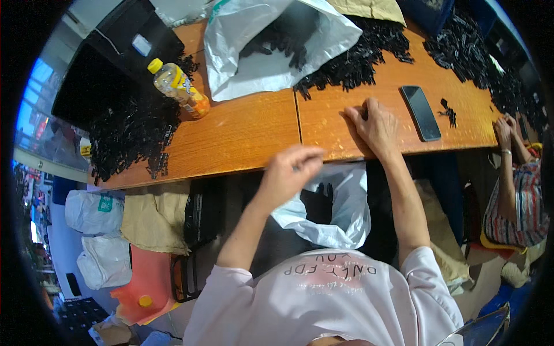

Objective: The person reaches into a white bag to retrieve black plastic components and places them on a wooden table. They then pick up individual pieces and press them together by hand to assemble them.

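Observation:
My right hand [378,130] rests near the front edge of the wooden table [242,138], its thumb and fingers pinched round a small black part [365,112]. Closer to my body, just in front of the table's edge, my left hand [291,176] is raised with its fingers curled toward the thumb; what they hold, if anything, cannot be made out. Below both hands a white plastic bag [349,225] hangs open at my lap, some black pieces inside. Beyond them a big white sack [254,81] lies open-mouthed, beside a heap of black parts [352,63].
Right of my right hand lie a dark phone [420,113] and a few loose parts [449,113]. More black parts [133,138] spill from a black box at left, beside a yellow-capped bottle [182,89]. At the far right a person in a striped top [519,196] has hands at the table.

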Available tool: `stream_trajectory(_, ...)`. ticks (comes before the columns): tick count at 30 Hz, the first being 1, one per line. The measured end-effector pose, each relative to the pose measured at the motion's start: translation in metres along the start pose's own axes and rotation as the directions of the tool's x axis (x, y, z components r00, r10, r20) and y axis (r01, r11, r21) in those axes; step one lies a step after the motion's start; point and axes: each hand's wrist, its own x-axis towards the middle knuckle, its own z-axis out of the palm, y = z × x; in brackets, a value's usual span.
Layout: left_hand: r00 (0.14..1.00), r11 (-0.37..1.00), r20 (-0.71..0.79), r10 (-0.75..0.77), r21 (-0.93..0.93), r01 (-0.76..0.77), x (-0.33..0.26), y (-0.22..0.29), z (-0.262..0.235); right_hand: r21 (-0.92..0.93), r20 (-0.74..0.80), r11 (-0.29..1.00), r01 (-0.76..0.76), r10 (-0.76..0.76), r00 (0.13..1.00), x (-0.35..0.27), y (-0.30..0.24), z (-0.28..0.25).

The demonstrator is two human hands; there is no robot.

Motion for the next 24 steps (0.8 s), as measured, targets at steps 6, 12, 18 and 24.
stream_trajectory(6, 0.893, 0.906, -0.329, 0.308, 0.387, -0.170, 0.156, -0.054, -0.063, 0.114, 0.009, 0.993, -0.022, 0.021, 1.000, 0.000, 0.001, 0.005)
stream_trajectory(12, 0.729, 0.626, -0.524, 0.441, 0.762, 0.169, 0.279, -0.124, -0.117, 0.175, -0.088, 0.972, 0.154, -0.140, 0.986, 0.003, -0.019, -0.009)
stream_trajectory(18, 0.770, 0.236, -0.307, 0.559, 0.949, 0.207, 0.325, -0.172, -0.238, 0.143, 0.029, 0.987, 0.073, -0.078, 0.997, 0.001, -0.009, -0.003)
stream_trajectory(24, 0.841, 0.279, -0.239, 0.485, 0.954, 0.110, 0.364, -0.231, -0.237, 0.101, 0.038, 0.991, 0.090, -0.095, 0.995, 0.008, -0.003, -0.003)
